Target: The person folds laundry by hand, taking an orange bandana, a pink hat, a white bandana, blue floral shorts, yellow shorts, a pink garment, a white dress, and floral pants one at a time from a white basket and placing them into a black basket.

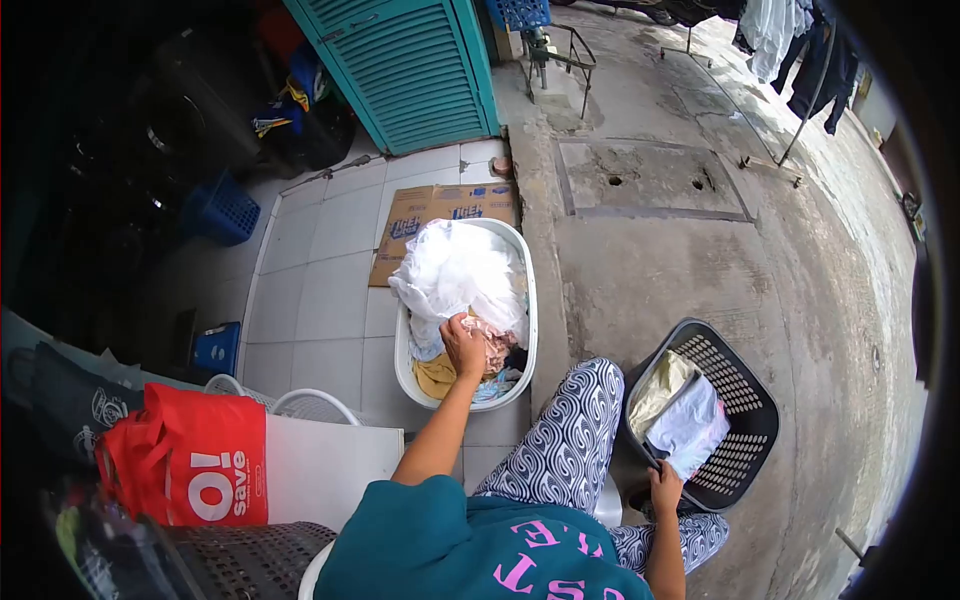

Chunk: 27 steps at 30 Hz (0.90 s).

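Observation:
A white laundry basket (533,330) stands on the tiled floor, filled with clothes. A bunched white sheer cloth (460,268) covers its far half. A pink patterned garment (492,345), a mustard cloth (434,377) and other pieces lie nearer. My left hand (463,347) is in this basket with its fingers curled at the border of the white cloth and the pink garment; what they pinch is partly hidden. My right hand (664,490) grips the near rim of a dark grey basket (745,400). Inside that one lie a cream cloth (660,388) and a pale lavender garment (690,425).
Flattened cardboard (400,215) lies beyond the white basket, before a teal louvred door (405,75). At left, a red bag (200,455) rests by a white surface (335,465). A blue basket (222,208) stands farther off. Clothes hang on a rack (810,90) at upper right.

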### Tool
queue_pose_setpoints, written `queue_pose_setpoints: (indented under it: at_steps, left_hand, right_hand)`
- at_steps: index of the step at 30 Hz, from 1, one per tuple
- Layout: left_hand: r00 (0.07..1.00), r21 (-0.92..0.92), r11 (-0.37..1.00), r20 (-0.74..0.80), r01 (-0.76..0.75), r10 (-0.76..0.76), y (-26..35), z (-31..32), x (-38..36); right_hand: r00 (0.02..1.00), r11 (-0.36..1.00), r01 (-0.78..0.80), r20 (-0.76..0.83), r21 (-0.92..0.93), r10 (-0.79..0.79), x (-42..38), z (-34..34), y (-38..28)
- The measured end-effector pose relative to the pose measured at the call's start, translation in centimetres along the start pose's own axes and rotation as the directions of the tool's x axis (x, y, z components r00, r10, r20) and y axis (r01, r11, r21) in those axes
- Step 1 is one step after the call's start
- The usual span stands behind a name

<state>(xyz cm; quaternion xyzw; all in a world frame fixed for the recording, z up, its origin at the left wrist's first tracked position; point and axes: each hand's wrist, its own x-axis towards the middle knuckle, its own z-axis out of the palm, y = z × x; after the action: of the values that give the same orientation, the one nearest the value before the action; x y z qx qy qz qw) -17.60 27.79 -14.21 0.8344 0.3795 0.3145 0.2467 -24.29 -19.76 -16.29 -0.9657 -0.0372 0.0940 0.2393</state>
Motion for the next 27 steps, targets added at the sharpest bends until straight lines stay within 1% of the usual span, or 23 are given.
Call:
queue_pose_setpoints:
  at_steps: [1, 2, 3, 4, 5, 6, 7, 8, 9, 10, 11, 12, 14, 15, 16, 17, 19, 20, 22, 23, 24, 26, 27]
  left_hand:
    - [0.995, 0.065, 0.995, 0.057, 0.077, -0.081, 1.2, -1.4, 1.3]
    - [0.995, 0.060, 0.995, 0.051, 0.082, -0.085, 0.8, -1.6, 2.7]
    - [0.996, 0.242, 0.968, 0.074, -0.058, 0.041, 0.1, -1.7, 3.9]
    - [0.979, 0.410, 0.891, 0.121, -0.198, 0.162, -1.1, -1.5, 5.0]
    - [0.980, 0.404, 0.894, 0.117, -0.195, 0.161, -2.5, -1.5, 5.9]
    - [0.934, 0.461, 0.816, 0.248, -0.349, 0.259, -4.5, -0.9, 6.8]
    - [0.860, 0.491, 0.714, 0.383, -0.499, 0.337, -6.0, -0.6, 7.5]
    - [0.857, 0.484, 0.717, 0.386, -0.503, 0.341, -6.9, -0.8, 8.5]
    - [0.874, 0.432, 0.807, 0.444, -0.402, 0.198, -7.5, -0.8, 9.6]
    - [0.860, 0.388, 0.876, 0.508, -0.286, 0.055, -6.9, -0.9, 10.5]
    - [0.855, 0.384, 0.876, 0.515, -0.291, 0.058, -6.1, -0.8, 11.4]
    - [0.872, 0.230, 0.942, 0.478, -0.245, 0.110, -3.9, -1.9, 12.7]
    - [0.897, -0.105, 0.975, 0.382, -0.196, 0.222, 0.8, -3.9, 15.2]
    - [0.901, -0.248, 0.966, 0.397, -0.077, 0.174, 3.0, -4.3, 16.6]
    - [0.888, -0.433, 0.900, 0.396, -0.044, 0.234, 6.3, -5.7, 17.3]
    - [0.838, -0.561, 0.803, 0.523, 0.201, 0.156, 9.7, -7.2, 17.7]
    - [0.785, -0.717, 0.636, 0.556, 0.287, 0.272, 16.3, -10.3, 17.1]
    - [0.778, -0.719, 0.636, 0.558, 0.280, 0.288, 19.0, -11.8, 16.2]
    - [0.718, -0.829, 0.394, 0.548, 0.396, 0.430, 24.0, -14.6, 14.3]
    - [0.704, -0.828, 0.396, 0.551, 0.396, 0.448, 26.2, -16.3, 13.3]
    - [0.691, -0.866, 0.289, 0.500, 0.408, 0.522, 28.2, -18.0, 12.2]
    - [0.651, -0.905, 0.105, 0.374, 0.413, 0.661, 31.2, -21.0, 10.4]
    - [0.584, -0.886, 0.047, 0.344, 0.462, 0.735, 32.1, -22.1, 10.2]
  right_hand:
    - [1.000, 0.999, 0.000, 0.012, 0.047, 0.000, 0.1, -0.2, 0.1]
    - [1.000, 0.996, -0.004, 0.026, 0.092, 0.001, 0.1, -0.3, 0.3]
    - [1.000, 0.991, -0.017, 0.016, 0.130, 0.015, 0.2, -0.4, 0.2]
    - [1.000, 0.992, -0.012, 0.011, 0.126, 0.011, 0.3, -0.5, 0.2]
    - [0.999, 0.977, -0.048, 0.010, 0.207, 0.047, 0.3, -0.7, 0.2]
    - [0.996, 0.954, -0.084, 0.011, 0.287, 0.084, 0.2, -0.7, 0.3]
    - [0.996, 0.938, -0.079, -0.018, 0.336, 0.090, 0.2, -0.8, 0.7]
    - [0.995, 0.939, -0.082, -0.023, 0.333, 0.095, 0.4, -1.0, 1.0]
    - [0.986, 0.928, -0.099, -0.092, 0.359, 0.140, 0.6, -1.3, 1.3]
    - [0.969, 0.916, -0.114, -0.159, 0.386, 0.187, 0.8, -1.7, 1.7]
    - [0.952, 0.910, -0.131, -0.206, 0.392, 0.226, 1.4, -2.0, 2.2]
    - [0.929, 0.858, -0.203, -0.184, 0.472, 0.321, 2.2, -2.0, 3.5]
    - [0.927, 0.857, -0.192, -0.198, 0.478, 0.319, 3.7, -4.5, 1.9]
    - [0.927, 0.836, -0.128, -0.235, 0.533, 0.292, 4.6, -5.7, 0.3]
    - [0.923, 0.810, -0.061, -0.276, 0.583, 0.268, 5.5, -6.8, -1.6]
    - [0.929, 0.791, 0.006, -0.296, 0.612, 0.222, 6.3, -8.0, -3.7]
    - [0.945, 0.745, 0.121, -0.305, 0.656, 0.115, 8.0, -9.1, -7.7]
    - [0.954, 0.720, 0.168, -0.296, 0.674, 0.054, 8.6, -9.4, -9.5]
    - [0.942, 0.700, 0.309, -0.308, 0.644, -0.133, 8.7, -10.3, -15.3]
    - [0.955, 0.700, 0.291, -0.245, 0.652, -0.168, 8.7, -10.2, -17.4]
    - [0.963, 0.701, 0.271, -0.180, 0.660, -0.202, 8.6, -10.1, -19.2]
    - [0.907, 0.699, 0.420, -0.298, 0.579, -0.299, 8.0, -10.0, -22.6]
    - [0.852, 0.711, 0.512, -0.393, 0.482, -0.347, 8.1, -9.9, -23.8]
